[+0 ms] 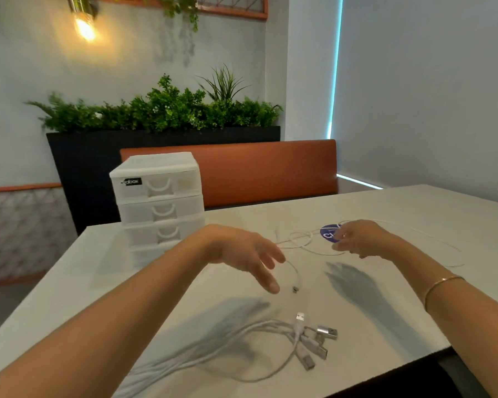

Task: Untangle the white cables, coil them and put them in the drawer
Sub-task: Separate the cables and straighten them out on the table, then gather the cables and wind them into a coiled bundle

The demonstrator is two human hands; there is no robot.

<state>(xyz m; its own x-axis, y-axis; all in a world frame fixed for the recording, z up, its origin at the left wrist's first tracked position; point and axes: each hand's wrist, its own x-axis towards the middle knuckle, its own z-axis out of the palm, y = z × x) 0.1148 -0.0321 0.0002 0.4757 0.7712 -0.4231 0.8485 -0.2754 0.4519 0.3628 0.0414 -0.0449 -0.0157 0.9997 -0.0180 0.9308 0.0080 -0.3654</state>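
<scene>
My left hand [243, 254] hangs loose-fingered, holding nothing; my right hand [357, 238] pinches the white cable [302, 242] mid-table [414, 214].

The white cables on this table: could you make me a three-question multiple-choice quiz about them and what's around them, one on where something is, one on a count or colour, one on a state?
1. Where does the drawer unit stand?
A. at the table's far left corner
B. on the bench
C. beside the bundled cables

2. What colour is the round sticker on the table?
A. red
B. blue
C. green

3. How are the unit's visible drawers?
A. all closed
B. top one pulled out
C. removed

Answers:
1 A: it sits at the far left of the table, well beyond the bundled cables.
2 B: a blue disc shows beside the right hand, under the loose cable.
3 A: every drawer front is flush, and the left hand hovers short of the unit.
</scene>
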